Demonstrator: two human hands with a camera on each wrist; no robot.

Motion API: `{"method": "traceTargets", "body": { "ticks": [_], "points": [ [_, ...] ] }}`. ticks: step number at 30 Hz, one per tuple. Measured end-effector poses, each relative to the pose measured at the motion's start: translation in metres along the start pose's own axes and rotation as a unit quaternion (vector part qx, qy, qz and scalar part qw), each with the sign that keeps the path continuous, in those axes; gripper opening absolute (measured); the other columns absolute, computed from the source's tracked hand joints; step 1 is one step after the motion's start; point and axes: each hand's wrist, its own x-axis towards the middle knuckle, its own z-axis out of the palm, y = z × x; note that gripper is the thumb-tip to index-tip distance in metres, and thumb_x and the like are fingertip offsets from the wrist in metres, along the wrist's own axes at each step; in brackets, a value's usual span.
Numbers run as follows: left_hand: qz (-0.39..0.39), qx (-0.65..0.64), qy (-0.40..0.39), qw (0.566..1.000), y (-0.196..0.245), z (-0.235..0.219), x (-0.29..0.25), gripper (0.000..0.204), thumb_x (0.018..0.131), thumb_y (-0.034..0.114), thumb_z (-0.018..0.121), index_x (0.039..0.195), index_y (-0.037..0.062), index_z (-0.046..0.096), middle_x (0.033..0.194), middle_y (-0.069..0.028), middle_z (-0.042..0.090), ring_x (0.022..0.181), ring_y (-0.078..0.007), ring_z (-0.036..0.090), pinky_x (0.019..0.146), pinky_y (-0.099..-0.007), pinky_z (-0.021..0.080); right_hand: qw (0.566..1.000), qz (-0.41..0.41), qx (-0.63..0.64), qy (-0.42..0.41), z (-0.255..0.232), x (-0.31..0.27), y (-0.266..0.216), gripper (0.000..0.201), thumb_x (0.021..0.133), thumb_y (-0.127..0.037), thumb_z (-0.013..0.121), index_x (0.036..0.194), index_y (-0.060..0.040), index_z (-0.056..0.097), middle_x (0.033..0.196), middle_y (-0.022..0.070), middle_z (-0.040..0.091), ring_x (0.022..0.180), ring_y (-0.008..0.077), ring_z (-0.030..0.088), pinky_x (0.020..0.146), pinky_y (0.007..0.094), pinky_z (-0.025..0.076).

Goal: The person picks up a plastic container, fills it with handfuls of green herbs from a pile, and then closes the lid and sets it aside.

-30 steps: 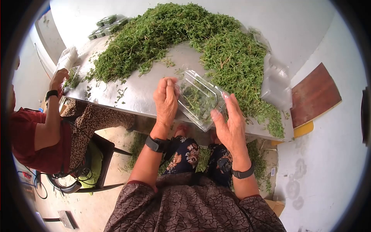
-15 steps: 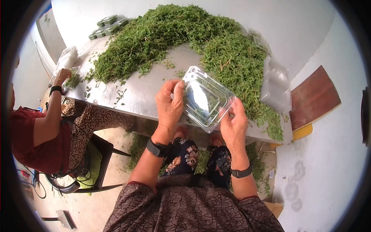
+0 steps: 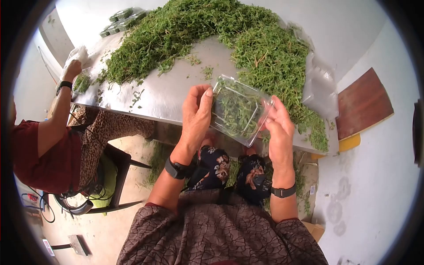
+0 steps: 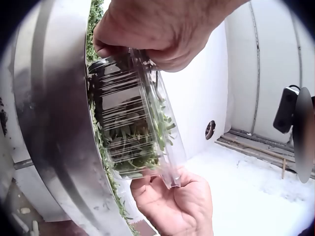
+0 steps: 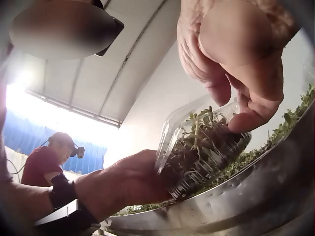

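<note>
A clear plastic clamshell box (image 3: 236, 110) with leafy green sprigs inside is held up over the table's near edge, its lid down. My left hand (image 3: 196, 110) grips the box's left side, thumb along the lid's edge. At the opposite side my right hand (image 3: 281, 128) pinches the rim between thumb and fingers. In the left wrist view, the ribbed wall of the box (image 4: 125, 118) shows sprigs pressed against it, with some stems close to the rim. The right wrist view shows the right fingers (image 5: 246, 115) on one end of the box.
A large heap of green sprigs (image 3: 176, 44) curves over the metal table (image 3: 207, 59). Filled boxes (image 3: 121, 24) stand at the back left, and empty clear trays (image 3: 320, 88) at the right. Another person (image 3: 48, 154) sits at the left. A reddish-brown board (image 3: 364, 104) leans on the wall.
The right hand has gone from lying straight-fingered against the box to pinching its rim. The box has turned, and the glare on its lid has gone. The left hand keeps hold.
</note>
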Motion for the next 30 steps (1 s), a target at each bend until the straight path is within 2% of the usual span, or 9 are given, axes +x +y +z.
{"method": "traceTargets", "body": {
  "ticks": [9, 11, 13, 16, 19, 21, 25, 26, 30],
  "points": [
    [-0.006, -0.015, -0.007, 1.000, 0.002, -0.012, -0.049, 0.031, 0.095, 0.016, 0.052, 0.120, -0.0022, 0.053, 0.090, -0.0013, 0.052, 0.082, -0.0080, 0.047, 0.072, -0.0222, 0.042, 0.998, 0.006, 0.001, -0.056, -0.019, -0.029, -0.001, 0.054, 0.090, -0.009, 0.058, 0.136, 0.0081, 0.036, 0.133, 0.0203, 0.048, 0.117, 0.0178, 0.050, 0.091, 0.0279, 0.042],
    [-0.014, -0.004, -0.007, 1.000, -0.001, -0.017, -0.062, 0.030, 0.093, 0.013, 0.054, 0.119, -0.0020, 0.054, 0.088, -0.0002, 0.049, 0.079, -0.0083, 0.046, 0.072, -0.0226, 0.042, 0.998, 0.033, 0.013, -0.044, -0.024, -0.039, 0.006, 0.053, 0.091, -0.010, 0.057, 0.136, 0.0067, 0.036, 0.133, 0.0204, 0.049, 0.115, 0.0182, 0.051, 0.089, 0.0285, 0.043],
    [0.043, 0.021, -0.051, 0.998, -0.007, -0.024, -0.073, 0.030, 0.092, 0.011, 0.055, 0.119, -0.0019, 0.055, 0.090, -0.0004, 0.050, 0.080, -0.0079, 0.046, 0.073, -0.0230, 0.042, 0.999, 0.032, 0.023, -0.027, -0.030, -0.049, 0.008, 0.047, 0.091, -0.010, 0.057, 0.132, 0.0071, 0.042, 0.124, 0.0170, 0.056, 0.102, 0.0153, 0.057, 0.081, 0.0269, 0.045],
    [-0.017, -0.049, -0.086, 0.995, 0.000, -0.031, -0.097, 0.031, 0.088, 0.010, 0.058, 0.118, -0.0003, 0.053, 0.092, 0.0001, 0.051, 0.081, -0.0075, 0.047, 0.074, -0.0225, 0.042, 0.997, 0.060, -0.007, -0.055, -0.039, -0.064, 0.003, 0.036, 0.089, -0.011, 0.060, 0.119, 0.0077, 0.055, 0.104, 0.0080, 0.063, 0.072, 0.0095, 0.055, 0.065, 0.0225, 0.045],
    [-0.021, -0.067, -0.107, 0.992, 0.000, -0.038, -0.108, 0.032, 0.085, 0.010, 0.062, 0.114, 0.0017, 0.052, 0.091, 0.0004, 0.049, 0.078, -0.0071, 0.045, 0.071, -0.0215, 0.041, 0.996, 0.063, 0.018, -0.065, -0.045, -0.077, -0.003, 0.037, 0.087, -0.013, 0.065, 0.117, 0.0069, 0.057, 0.092, 0.0038, 0.062, 0.071, 0.0073, 0.052, 0.068, 0.0227, 0.045],
    [0.041, -0.025, -0.144, 0.988, 0.011, -0.041, -0.109, 0.029, 0.084, 0.008, 0.061, 0.111, 0.0025, 0.053, 0.090, -0.0005, 0.047, 0.075, -0.0080, 0.043, 0.068, -0.0218, 0.039, 0.994, 0.078, 0.037, -0.061, -0.046, -0.085, -0.010, 0.034, 0.084, -0.011, 0.067, 0.112, 0.0063, 0.059, 0.101, 0.0062, 0.061, 0.076, 0.0075, 0.052, 0.072, 0.0231, 0.044],
    [0.096, 0.016, -0.162, 0.982, 0.026, -0.041, -0.110, 0.027, 0.080, 0.009, 0.062, 0.105, 0.0041, 0.052, 0.088, -0.0041, 0.046, 0.075, -0.0135, 0.043, 0.068, -0.0246, 0.038, 0.997, -0.010, 0.034, -0.063, -0.053, -0.092, -0.012, 0.028, 0.080, -0.006, 0.069, 0.104, 0.0058, 0.060, 0.115, 0.0114, 0.057, 0.086, 0.0086, 0.050, 0.077, 0.0233, 0.043],
    [0.061, -0.001, -0.167, 0.984, 0.029, -0.040, -0.113, 0.025, 0.080, 0.010, 0.061, 0.102, 0.0044, 0.050, 0.088, -0.0051, 0.045, 0.076, -0.0150, 0.043, 0.068, -0.0254, 0.038, 0.997, -0.025, 0.028, -0.064, -0.054, -0.093, -0.012, 0.026, 0.080, -0.004, 0.069, 0.102, 0.0056, 0.060, 0.118, 0.0128, 0.055, 0.088, 0.0089, 0.049, 0.078, 0.0233, 0.042],
    [0.109, 0.000, -0.169, 0.980, 0.022, -0.036, -0.111, 0.024, 0.081, 0.011, 0.062, 0.100, 0.0043, 0.050, 0.088, -0.0051, 0.045, 0.075, -0.0148, 0.043, 0.068, -0.0254, 0.038, 0.997, -0.024, 0.022, -0.066, -0.054, -0.095, -0.014, 0.025, 0.080, -0.004, 0.067, 0.102, 0.0054, 0.060, 0.118, 0.0120, 0.056, 0.086, 0.0087, 0.049, 0.078, 0.0238, 0.042]
  ]
}}
